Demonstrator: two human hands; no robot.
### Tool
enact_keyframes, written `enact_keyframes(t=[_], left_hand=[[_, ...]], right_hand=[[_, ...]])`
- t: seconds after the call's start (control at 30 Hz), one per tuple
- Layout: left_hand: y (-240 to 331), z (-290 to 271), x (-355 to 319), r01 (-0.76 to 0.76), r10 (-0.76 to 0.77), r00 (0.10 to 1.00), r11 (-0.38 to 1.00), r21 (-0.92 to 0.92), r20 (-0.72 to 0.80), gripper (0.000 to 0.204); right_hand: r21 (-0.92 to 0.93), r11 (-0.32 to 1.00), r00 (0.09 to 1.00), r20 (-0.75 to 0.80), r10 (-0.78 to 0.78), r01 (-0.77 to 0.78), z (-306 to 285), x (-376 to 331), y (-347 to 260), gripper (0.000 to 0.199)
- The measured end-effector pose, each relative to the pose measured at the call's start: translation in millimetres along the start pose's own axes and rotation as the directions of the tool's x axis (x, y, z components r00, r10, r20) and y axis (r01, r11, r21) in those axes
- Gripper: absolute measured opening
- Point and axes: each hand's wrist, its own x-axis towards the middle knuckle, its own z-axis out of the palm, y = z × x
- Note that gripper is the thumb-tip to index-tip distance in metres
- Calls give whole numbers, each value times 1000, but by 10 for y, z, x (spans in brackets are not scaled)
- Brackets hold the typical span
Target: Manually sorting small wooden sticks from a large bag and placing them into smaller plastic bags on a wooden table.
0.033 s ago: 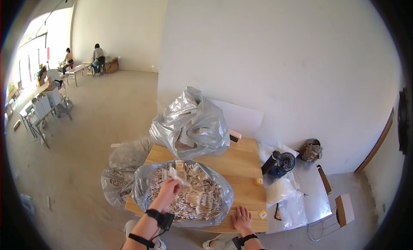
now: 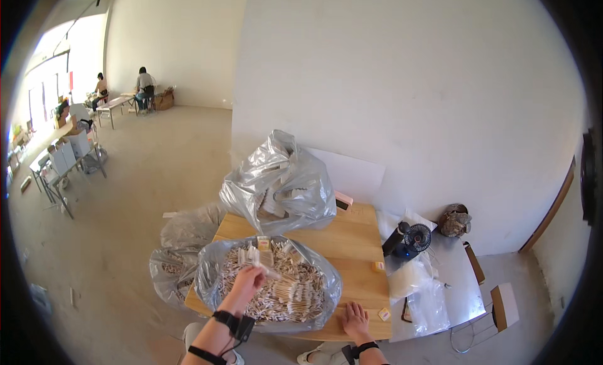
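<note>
A grey plastic bag [image 2: 207, 283] lies open on the wooden table, full of loose cotton swabs [image 2: 286, 296] with wooden sticks. Over the heap, my left hand [image 2: 251, 279] is closed on the near end of a see-through plastic packet [image 2: 266, 262]; its contents are too small to tell. Just beyond that packet, a small yellow-and-white packet [image 2: 262, 242] rests on the swabs. My right hand [image 2: 356, 321] lies palm down on the table, fingers stretched out, holding nothing. Near its fingers is a small yellow-and-white piece [image 2: 384, 314].
Another full grey bag [image 2: 279, 189] stands at the back of the wooden table [image 2: 355, 239]. More bags [image 2: 173, 264] sit at left. On the metal table [image 2: 461, 296] at right are a small black fan [image 2: 417, 237] and clear plastic bags [image 2: 427, 308]. Two people work far off.
The view has shifted very slightly. Both hands keep the same pose, and nothing was taken up or let go.
</note>
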Motion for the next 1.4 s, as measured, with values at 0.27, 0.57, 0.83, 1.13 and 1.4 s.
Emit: enact_keyframes(t=[0.27,0.57,0.83,1.13,1.4], left_hand=[[-245,168,-958,117,-119,993,983,-140,-10,11],[-747,410,-1444,141,-143,989,986,91,22,8],[-853,279,-1588,45,-58,994,991,130,98,6],[-884,162,-1600,-89,53,993,920,381,104,13],[-750,234,-1704,-266,176,963,735,624,203,15]], right_hand=[[371,928,985,-168,29,36,-594,-98,-912,37],[607,598,851,-349,-392,524,-820,-725,-2027,33],[647,653,919,-280,-278,395,-828,-950,-2107,30],[694,684,974,-140,-178,225,-834,-995,-2137,24],[661,738,990,-111,-82,135,-786,-1021,-2122,34]])
